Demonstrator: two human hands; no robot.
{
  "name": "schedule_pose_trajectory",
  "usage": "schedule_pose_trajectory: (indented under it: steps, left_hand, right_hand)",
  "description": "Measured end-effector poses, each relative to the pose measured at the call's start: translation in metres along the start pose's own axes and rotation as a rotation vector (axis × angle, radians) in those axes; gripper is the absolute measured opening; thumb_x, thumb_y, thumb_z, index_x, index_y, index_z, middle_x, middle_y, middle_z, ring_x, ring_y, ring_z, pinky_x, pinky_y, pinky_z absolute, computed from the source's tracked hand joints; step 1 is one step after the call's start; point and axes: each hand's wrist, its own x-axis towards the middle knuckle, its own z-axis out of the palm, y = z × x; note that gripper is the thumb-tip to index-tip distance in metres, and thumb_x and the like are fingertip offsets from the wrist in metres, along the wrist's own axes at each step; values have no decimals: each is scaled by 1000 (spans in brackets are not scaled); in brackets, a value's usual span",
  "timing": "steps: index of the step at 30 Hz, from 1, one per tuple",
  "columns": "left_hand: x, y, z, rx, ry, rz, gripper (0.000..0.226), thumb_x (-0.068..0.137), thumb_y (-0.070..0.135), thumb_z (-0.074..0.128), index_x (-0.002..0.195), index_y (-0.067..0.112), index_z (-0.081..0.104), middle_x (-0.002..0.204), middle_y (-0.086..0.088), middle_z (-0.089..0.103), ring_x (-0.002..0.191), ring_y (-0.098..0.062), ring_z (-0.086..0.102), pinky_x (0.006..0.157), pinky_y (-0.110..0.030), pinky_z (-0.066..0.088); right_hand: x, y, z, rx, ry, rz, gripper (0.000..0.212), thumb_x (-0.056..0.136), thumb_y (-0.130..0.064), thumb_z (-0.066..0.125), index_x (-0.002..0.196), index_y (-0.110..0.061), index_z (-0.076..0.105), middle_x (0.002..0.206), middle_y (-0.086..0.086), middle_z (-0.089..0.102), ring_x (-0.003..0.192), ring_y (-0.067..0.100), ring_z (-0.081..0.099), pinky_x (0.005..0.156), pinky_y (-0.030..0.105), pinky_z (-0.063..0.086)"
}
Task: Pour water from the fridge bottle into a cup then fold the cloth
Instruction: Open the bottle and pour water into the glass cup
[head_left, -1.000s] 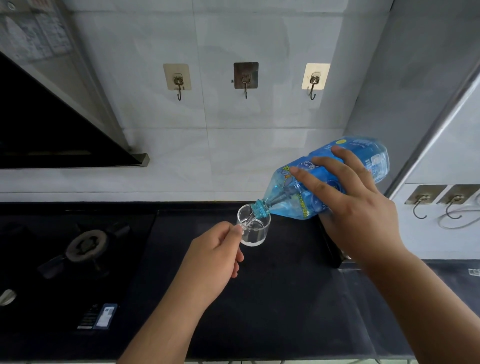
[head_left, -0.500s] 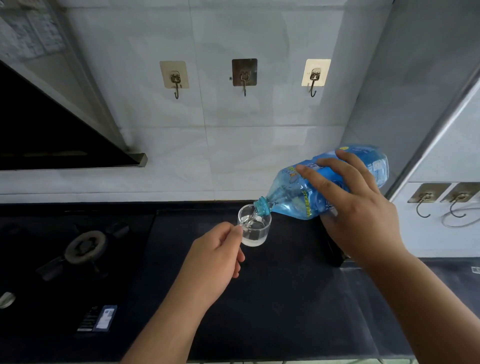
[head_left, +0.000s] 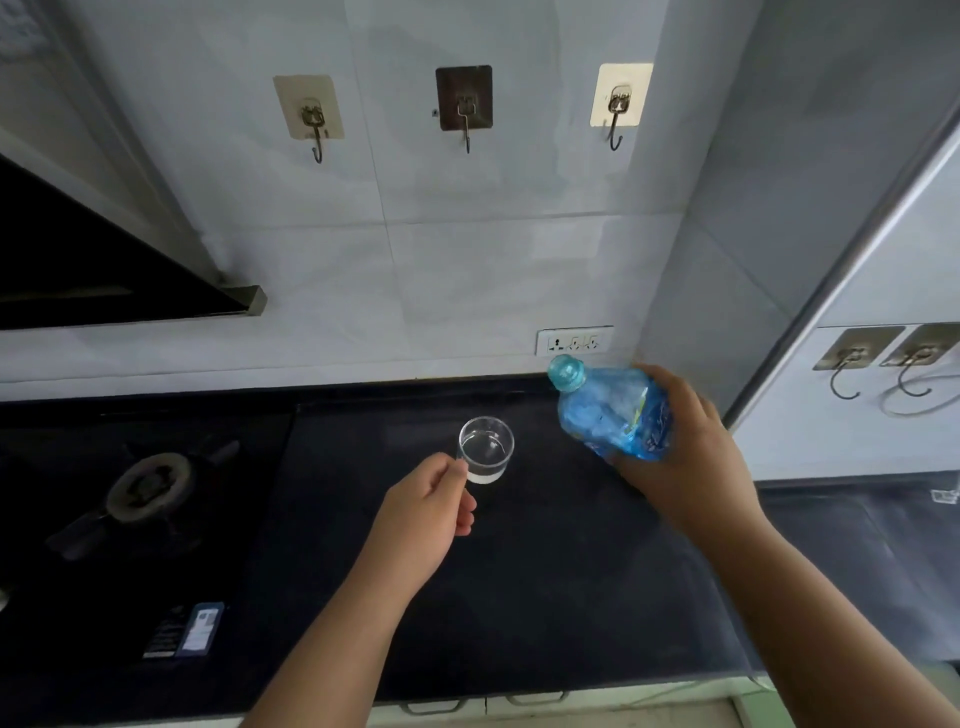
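A small clear cup (head_left: 485, 450) stands on the black counter (head_left: 545, 571) with water in its lower part. My left hand (head_left: 426, 514) pinches the cup's near left rim with thumb and fingers. My right hand (head_left: 680, 452) grips a blue plastic water bottle (head_left: 608, 410), held nearly upright to the right of the cup, its uncapped mouth pointing up and away from the cup. No water is flowing. No cloth shows in this view.
A gas burner (head_left: 148, 486) sits in the hob on the left. A range hood (head_left: 104, 270) overhangs at upper left. Three wall hooks (head_left: 464, 106) and a socket (head_left: 574, 341) are on the tiled back wall. A grey cabinet side (head_left: 779, 208) rises at right.
The bottle has swung from tilted over the cup back to upright and moved right, away from the rim; pouring has stopped. My left hand stays on the cup.
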Motion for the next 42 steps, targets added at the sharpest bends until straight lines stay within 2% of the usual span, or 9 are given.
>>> schedule_pose_trajectory:
  steps: [7, 10, 19, 22, 26, 30, 35, 40, 42]
  left_hand:
    - [41, -77, 33, -97, -106, -181, 30, 108, 26, 49, 86, 13, 65, 92, -15, 75, 77, -17, 70, 76, -31, 64]
    - [54, -109, 48, -124, -141, -282, 29, 108, 25, 49, 91, 11, 67, 89, -10, 74, 78, -16, 69, 80, -33, 64]
    - [72, -175, 84, -300, -116, -510, 23, 111, 21, 47, 115, 6, 64, 109, -15, 71, 83, -21, 69, 84, -34, 61]
    - [78, -187, 91, -319, -103, -561, 23, 112, 23, 44, 106, 10, 62, 114, -14, 70, 87, -26, 71, 85, -36, 60]
    - [87, -199, 96, -305, -87, -621, 23, 112, 27, 44, 109, 10, 60, 114, -12, 70, 89, -26, 73, 76, -32, 62]
    - [91, -210, 101, -262, -90, -638, 26, 112, 30, 43, 110, 11, 60, 115, -13, 69, 88, -24, 71, 80, -34, 62]
    - [93, -215, 102, -185, -69, -634, 28, 113, 31, 39, 105, 12, 58, 113, -15, 70, 82, -22, 69, 79, -34, 63]
    - [89, -209, 95, -24, -46, -580, 19, 109, 31, 49, 122, 17, 49, 102, -15, 71, 71, -21, 70, 62, -31, 62]
    - [88, -209, 86, 111, -41, -524, 27, 105, 30, 58, 125, 22, 43, 96, -11, 70, 69, -20, 67, 60, -32, 58]
  right_hand:
    - [-21, 39, 53, 89, -167, 288, 92, 68, -32, 96, 140, -26, 39, 128, 2, 65, 113, 31, 66, 86, 39, 51]
    - [-30, 52, 81, 92, -243, 367, 90, 68, -28, 93, 138, -24, 36, 126, 3, 64, 108, 32, 67, 86, 41, 54]
    - [-53, 79, 140, 134, -375, 477, 84, 70, -20, 92, 132, -26, 37, 119, 0, 63, 101, 21, 65, 82, 39, 57]
    - [-60, 85, 149, 130, -425, 476, 84, 72, -20, 92, 133, -26, 35, 118, -2, 62, 100, 19, 64, 82, 36, 54]
    - [-65, 88, 156, 152, -450, 476, 82, 75, -19, 92, 134, -25, 35, 116, -6, 60, 103, 17, 65, 82, 32, 53]
    - [-68, 87, 160, 170, -447, 463, 86, 77, -16, 91, 141, -22, 35, 115, -10, 56, 101, 10, 60, 82, 26, 49]
    - [-71, 88, 164, 193, -446, 466, 88, 78, -16, 91, 143, -25, 32, 119, -11, 55, 106, 11, 61, 87, 28, 55]
    - [-70, 91, 164, 212, -456, 465, 91, 77, -14, 91, 145, -25, 31, 124, -10, 55, 112, 12, 62, 89, 28, 56]
    - [-70, 92, 165, 215, -456, 462, 92, 76, -15, 92, 144, -26, 32, 127, -8, 57, 112, 12, 62, 89, 27, 56]
